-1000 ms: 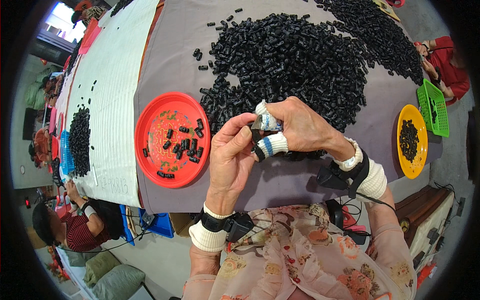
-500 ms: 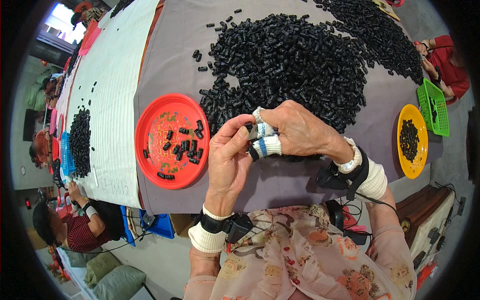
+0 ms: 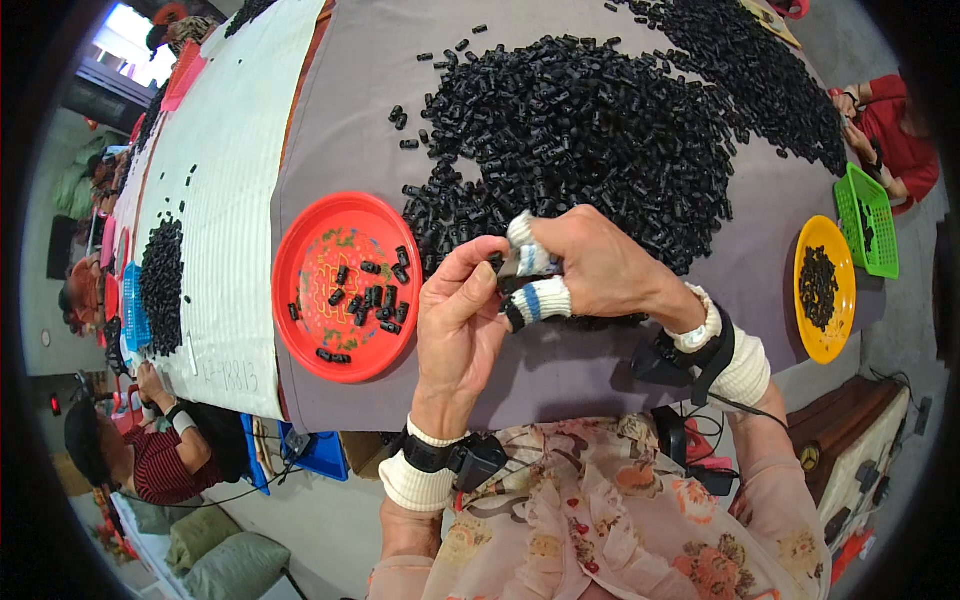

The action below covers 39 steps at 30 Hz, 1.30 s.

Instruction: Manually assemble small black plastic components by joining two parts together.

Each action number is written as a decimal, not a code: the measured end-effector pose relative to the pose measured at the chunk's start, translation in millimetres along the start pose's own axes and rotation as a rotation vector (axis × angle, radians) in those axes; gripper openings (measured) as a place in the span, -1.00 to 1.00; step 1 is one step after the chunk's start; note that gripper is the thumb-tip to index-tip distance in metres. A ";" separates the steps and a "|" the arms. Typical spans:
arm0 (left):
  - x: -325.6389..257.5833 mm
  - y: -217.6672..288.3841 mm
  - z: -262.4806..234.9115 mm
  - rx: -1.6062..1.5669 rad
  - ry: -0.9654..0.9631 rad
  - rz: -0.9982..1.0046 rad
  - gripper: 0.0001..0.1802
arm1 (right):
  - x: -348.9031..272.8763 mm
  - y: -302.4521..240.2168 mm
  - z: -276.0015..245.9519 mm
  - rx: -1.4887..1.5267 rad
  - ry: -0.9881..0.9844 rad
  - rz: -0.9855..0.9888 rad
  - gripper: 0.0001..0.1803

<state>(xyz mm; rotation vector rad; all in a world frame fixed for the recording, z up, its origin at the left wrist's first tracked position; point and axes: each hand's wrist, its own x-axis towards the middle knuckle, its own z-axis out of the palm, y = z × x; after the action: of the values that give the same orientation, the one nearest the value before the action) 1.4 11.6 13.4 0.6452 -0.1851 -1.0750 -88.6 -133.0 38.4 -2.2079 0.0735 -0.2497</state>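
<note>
Tilted slightly: the blue-striped white cloth finger wrap (image 3: 542, 299) on the right hand (image 3: 608, 262), its grip unclear; the left hand (image 3: 457, 325) pinches a small, mostly hidden black piece (image 3: 497, 260) between both hands; steadiness should help.

head fisheye, left of pair | faces down | near, above hands (image 3: 615, 262) and tabletop (image 3: 345, 125) | wide

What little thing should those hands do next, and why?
Perhaps the left hand should hold the small dark piece steady, because it is pinched there and the right hand, with its white finger covers, is right up close. What the right hand grips is hard to see.
</note>
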 end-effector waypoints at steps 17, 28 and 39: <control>5.0 0.4 -4.5 0.060 0.131 0.041 -0.81 | 6.0 -4.6 12.0 0.182 0.171 0.033 -0.62; -1.7 4.7 -8.1 0.047 0.044 0.043 -0.79 | 12.5 -1.2 10.5 0.096 0.034 0.116 -0.55; -1.4 3.6 -9.8 0.137 0.029 0.080 -0.79 | 12.4 -5.8 6.9 0.129 -0.025 0.171 -0.57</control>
<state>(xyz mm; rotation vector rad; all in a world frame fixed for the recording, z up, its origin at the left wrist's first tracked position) 7.8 17.9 7.8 0.7694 -0.2592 -0.9811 -75.3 -125.8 40.8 -2.0625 0.2253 -0.1281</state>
